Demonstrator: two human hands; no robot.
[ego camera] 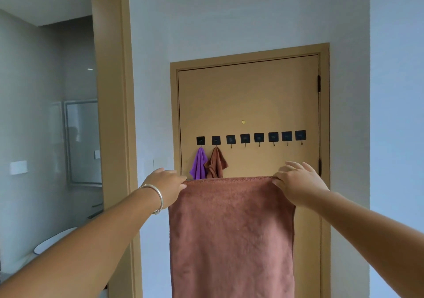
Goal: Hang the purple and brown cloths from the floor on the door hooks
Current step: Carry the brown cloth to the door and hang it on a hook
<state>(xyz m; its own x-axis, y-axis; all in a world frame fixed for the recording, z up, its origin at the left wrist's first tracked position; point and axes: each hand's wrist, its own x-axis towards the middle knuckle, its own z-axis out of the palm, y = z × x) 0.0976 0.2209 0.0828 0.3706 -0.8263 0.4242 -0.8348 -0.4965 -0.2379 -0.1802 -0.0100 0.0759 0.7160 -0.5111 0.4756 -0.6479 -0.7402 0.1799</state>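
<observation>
Both arms are reaching out toward the tan door [250, 96], and a large reddish-brown towel [231, 235] is hanging stretched between the hands. The left hand [166, 186] is pinching the towel's top left corner, fingers curled tight onto the hem, a silver bangle [156, 197] sitting on that wrist. The right hand [298, 180] is gripping the top right corner, thumb and lower fingers clamped on the edge while the upper fingers are lifting loosely above it. The top hem is running level, and the towel is dropping straight down past the bottom of the view.

Behind and just above that hem, the purple cloth [199, 165] is hanging from the first black hook [200, 141] on the left, and the brown cloth [216, 163] is hanging from the second hook [216, 140], the two cloths touching side by side. Their lower ends are disappearing behind the towel. Six more hooks [259, 137] are running rightward in the row, all bare, with open door surface beneath them.
</observation>
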